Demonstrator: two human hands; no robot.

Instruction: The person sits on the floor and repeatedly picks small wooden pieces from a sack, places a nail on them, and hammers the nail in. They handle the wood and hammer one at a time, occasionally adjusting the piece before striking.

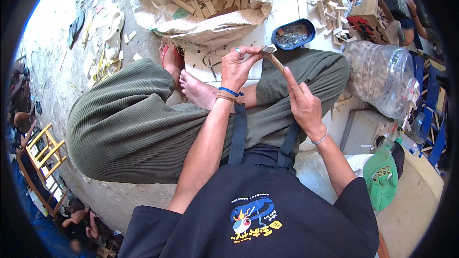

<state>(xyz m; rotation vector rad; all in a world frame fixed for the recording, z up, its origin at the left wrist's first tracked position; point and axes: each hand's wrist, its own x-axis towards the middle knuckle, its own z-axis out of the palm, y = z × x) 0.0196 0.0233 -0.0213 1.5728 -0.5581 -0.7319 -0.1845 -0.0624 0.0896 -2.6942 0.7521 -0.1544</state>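
Note:
My right hand [306, 107] is closed round the wooden handle of a hammer [276, 62], with the index finger stretched along it. The hammer head is at the far end, beside the fingertips of my left hand [236, 69]. The fingers of my left hand are pinched together there; whatever they hold is too small and too covered to name. Both hands are above my crossed legs in green corded trousers. Just beyond the hammer head stands a blue oval tub [274, 37] with many thin nails [292, 35] in it.
A white woven sack [260, 12] full of wood pieces [210, 2] lies ahead. More wood strips [325, 7], a box [366, 14] and a clear plastic jug [380, 79] are at right. A green cap [380, 179] lies nearby. Footwear [114, 33] and a wooden frame [45, 150] are left.

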